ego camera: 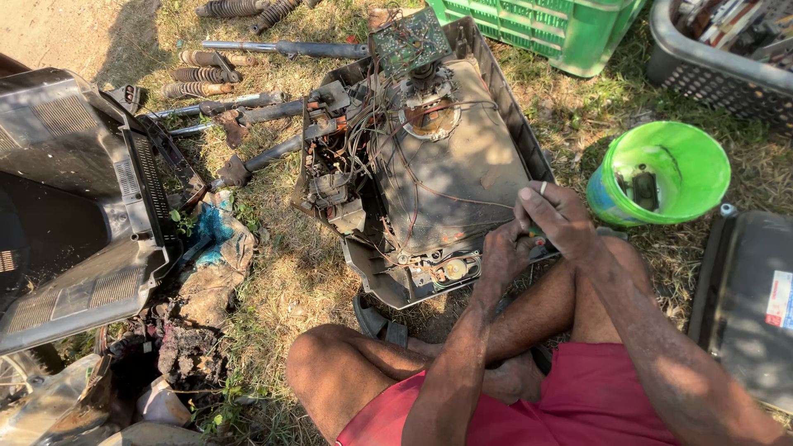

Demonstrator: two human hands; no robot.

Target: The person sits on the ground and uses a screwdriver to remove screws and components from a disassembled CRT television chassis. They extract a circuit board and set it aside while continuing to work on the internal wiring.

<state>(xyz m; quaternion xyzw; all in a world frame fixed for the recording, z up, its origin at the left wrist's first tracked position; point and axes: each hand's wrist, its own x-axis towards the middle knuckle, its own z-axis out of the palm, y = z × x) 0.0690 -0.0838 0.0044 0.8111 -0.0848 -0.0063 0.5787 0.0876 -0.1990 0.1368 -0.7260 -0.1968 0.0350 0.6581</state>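
A dismantled old television (450, 165) lies face down on the grass, its grey picture tube, tangled wires and a green circuit board (409, 40) exposed. My left hand (504, 256) and my right hand (557, 216) are both closed around a small tool with a green and red handle (537, 237) at the set's near right edge. The tool's tip is hidden under my fingers. A ring sits on one finger of my right hand. My bare knees and red shorts fill the bottom of the view.
A grey television back cover (83, 206) lies at left. Rusty springs and metal shock rods (248, 107) lie at top left. A green bucket (661, 173) with small parts stands at right, beside a dark case (747, 297). Green crate (545, 25) and grey basket (719, 58) at top.
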